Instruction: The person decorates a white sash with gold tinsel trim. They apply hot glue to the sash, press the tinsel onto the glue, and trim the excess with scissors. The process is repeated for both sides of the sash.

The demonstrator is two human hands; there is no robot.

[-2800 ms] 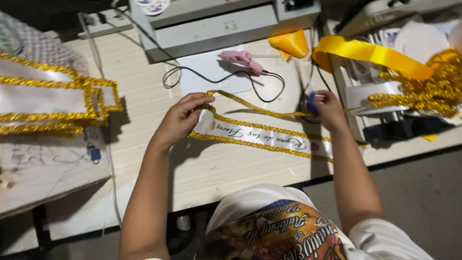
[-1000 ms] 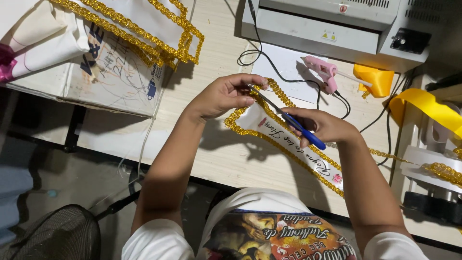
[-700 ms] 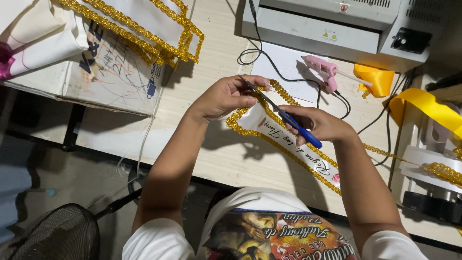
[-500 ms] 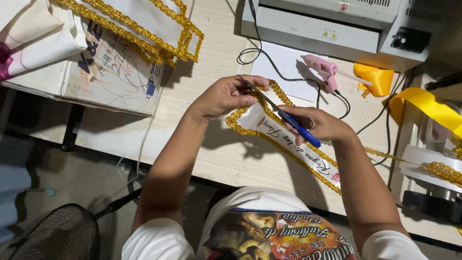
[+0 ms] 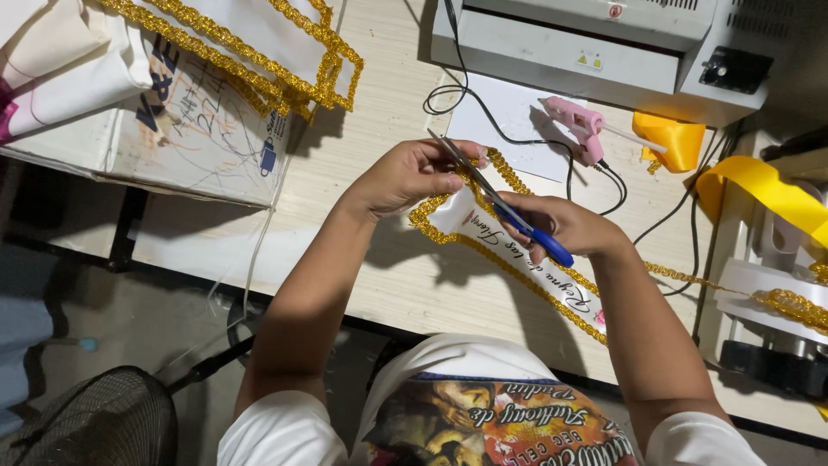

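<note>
Left hand (image 5: 405, 177) pinched our white sash (image 5: 517, 259) end over the counter (image 5: 388, 285) | right hand (image 5: 561, 229) gripped blue-handled scissors (image 5: 504, 207), blades at its gold trim | pink glue gun (image 5: 578, 125) lay nearby

Sash (image 5: 517, 259) laid diagonally on bench (image 5: 379, 181), centre. Glue gun (image 5: 576, 125) set behind it on a paper sheet (image 5: 509, 112), machine (image 5: 595, 43) placed at the far edge. Trimmed sashes (image 5: 250, 43) stacked far left, fan (image 5: 95, 423) stood on floor below left.

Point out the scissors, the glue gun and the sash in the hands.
scissors (image 5: 536, 239): head view, on the blue handle by the right hand.
glue gun (image 5: 576, 123): head view, on the pink body.
sash (image 5: 500, 246): head view, on the white band between the gold trims.
</note>
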